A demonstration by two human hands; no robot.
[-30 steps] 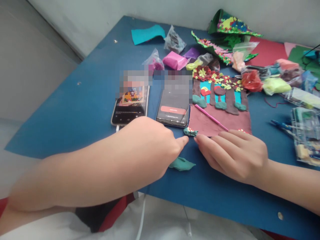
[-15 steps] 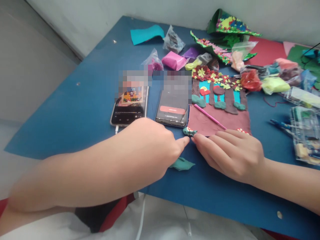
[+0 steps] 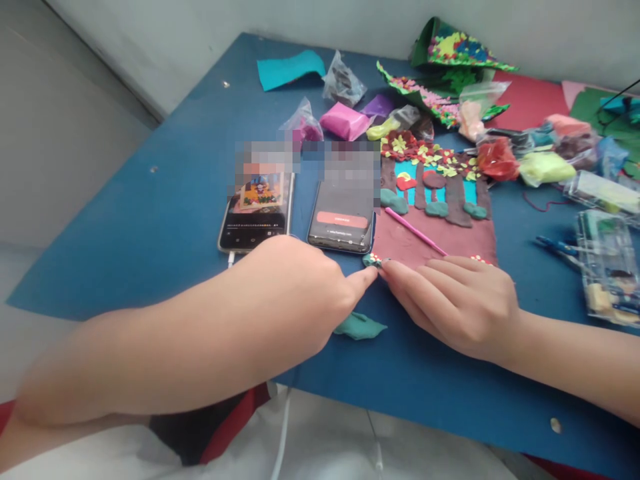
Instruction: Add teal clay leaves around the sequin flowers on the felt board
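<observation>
A clay picture of a forest (image 3: 415, 243) lies on the blue table, with brown trunks, a leafy top and a mauve ground. At its near left corner sits a small green clay bush (image 3: 371, 259) dotted with red and white. My left hand (image 3: 305, 293) reaches in with its index finger out to the bush; the other fingers are curled and hidden. Bunched fingertips of my right hand (image 3: 455, 300) pinch at the bush's right edge, while the palm hangs over the picture's near edge. A pink stick tool (image 3: 415, 231) rests across the mauve ground.
Left of the picture lie two phones, one lit (image 3: 255, 220) with a cable, the other dark (image 3: 343, 213). A flat green clay scrap (image 3: 361, 326) is near my left hand. Bagged clay (image 3: 345, 121) lines the back; scissors (image 3: 555, 248) and a clear box (image 3: 607, 267) stand right.
The whole view has shifted slightly, with the table's things a little further left. Both hands stay at the green clay bush, their fingertips moved only slightly.
</observation>
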